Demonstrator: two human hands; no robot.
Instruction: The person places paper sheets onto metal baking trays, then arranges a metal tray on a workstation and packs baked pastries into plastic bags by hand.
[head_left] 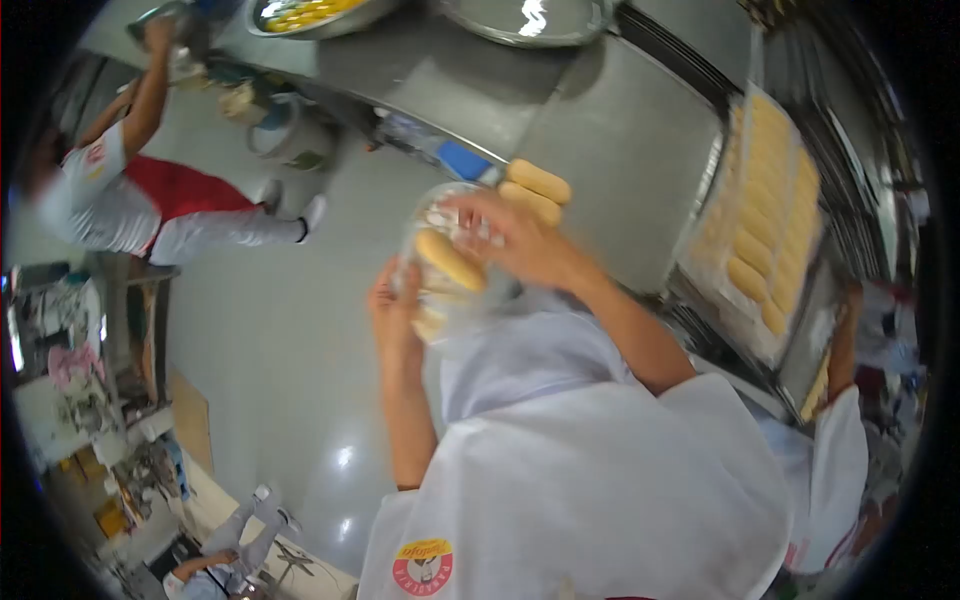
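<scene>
A clear plastic bag [447, 305] with elongated bread rolls [450, 260] in it is held up between my hands in front of the apron. My left hand [398, 298] grips the near left side of the bag, its fingers curled on the plastic. At the bag's upper right, my right hand [505, 232] has its fingers bent onto the plastic, slightly blurred by motion. Just beyond that hand, two bread rolls [540, 180] lie at the corner of the metal table [625, 130].
A tray of bread rolls [765, 225] stands at the right, with a co-worker's arm [845, 345] beside it. Metal bowls [525, 38] sit at the table's far side. Another person [140, 200] works at far left. A bucket [295, 140] stands on the floor.
</scene>
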